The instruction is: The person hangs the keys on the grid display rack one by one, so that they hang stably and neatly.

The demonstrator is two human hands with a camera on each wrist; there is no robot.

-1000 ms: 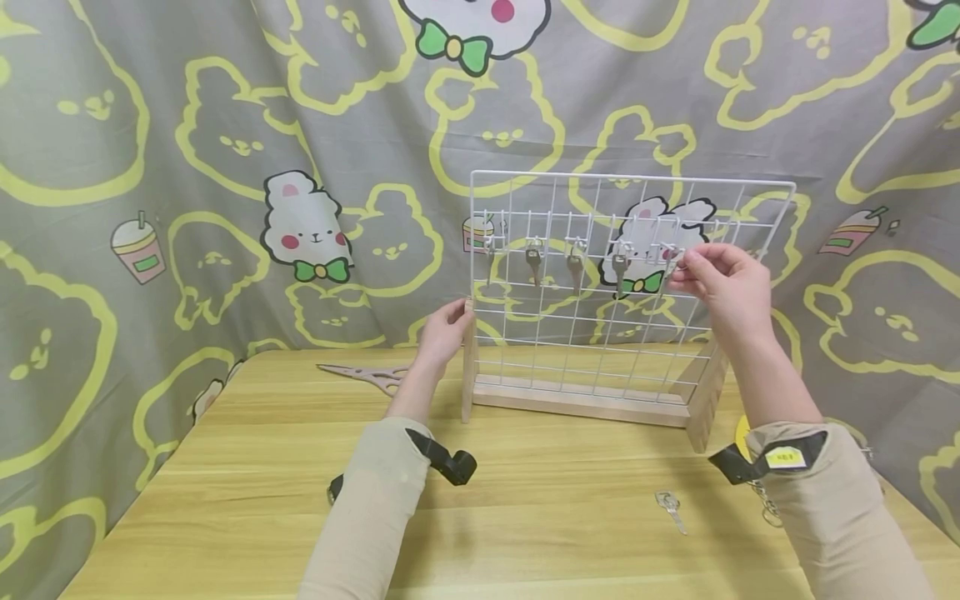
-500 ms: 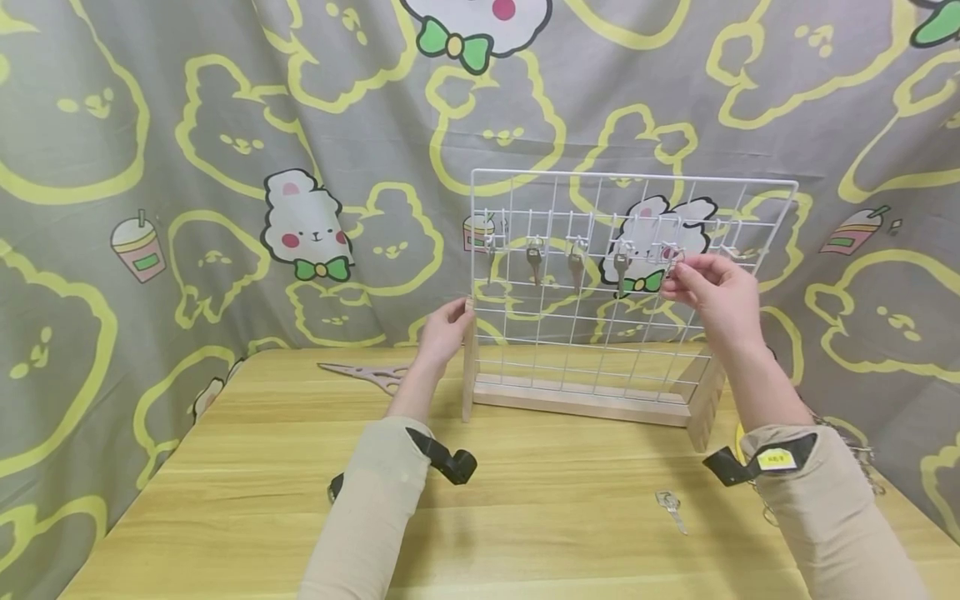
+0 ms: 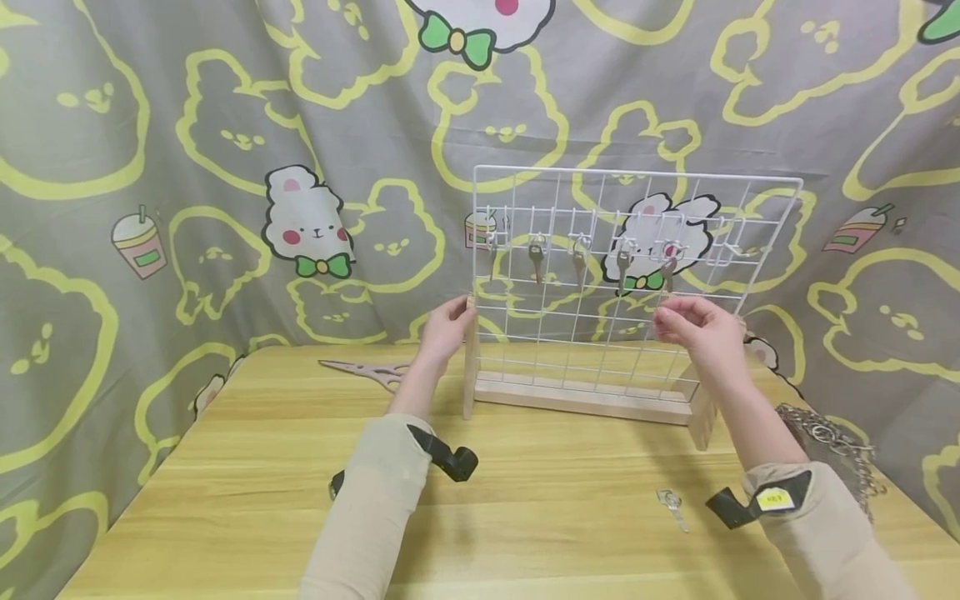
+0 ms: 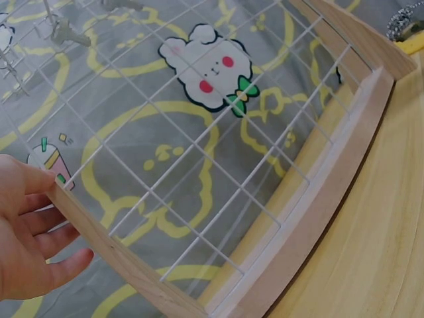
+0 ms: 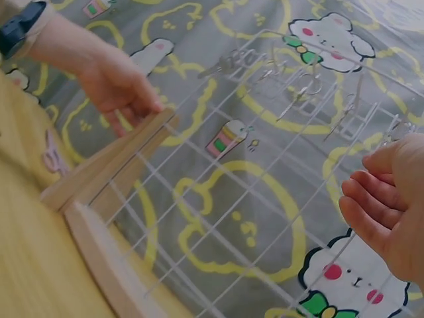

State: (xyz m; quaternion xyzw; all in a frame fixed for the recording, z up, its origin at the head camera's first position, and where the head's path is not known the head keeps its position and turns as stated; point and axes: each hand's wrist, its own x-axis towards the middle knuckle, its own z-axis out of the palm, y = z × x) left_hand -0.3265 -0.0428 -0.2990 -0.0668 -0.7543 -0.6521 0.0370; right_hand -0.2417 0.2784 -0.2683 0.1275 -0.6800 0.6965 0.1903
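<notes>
A white wire grid rack [image 3: 600, 337] on a wooden base stands on the table, with several keys hanging from hooks across its upper part. My left hand [image 3: 445, 331] holds the top of the rack's left wooden post [image 4: 99, 242] at its fingertips. On the other side, my right hand [image 3: 703, 337] is just below the rightmost hanging key [image 3: 669, 272]. Its fingers are loosely bent, and nothing shows between them in the right wrist view. A loose key [image 3: 672, 508] lies on the table in front of the rack.
Scissors [image 3: 371, 372] lie on the wooden table [image 3: 540, 517], left of the rack. A heap of metal chains and rings [image 3: 828, 442] sits to the right, partly behind my right forearm. Patterned grey cloth [image 3: 390, 108] hangs behind the table.
My right hand has let go of the rightmost key, which now hangs on its hook, and has moved down. The chain heap shows more. My left hand stays on the post.
</notes>
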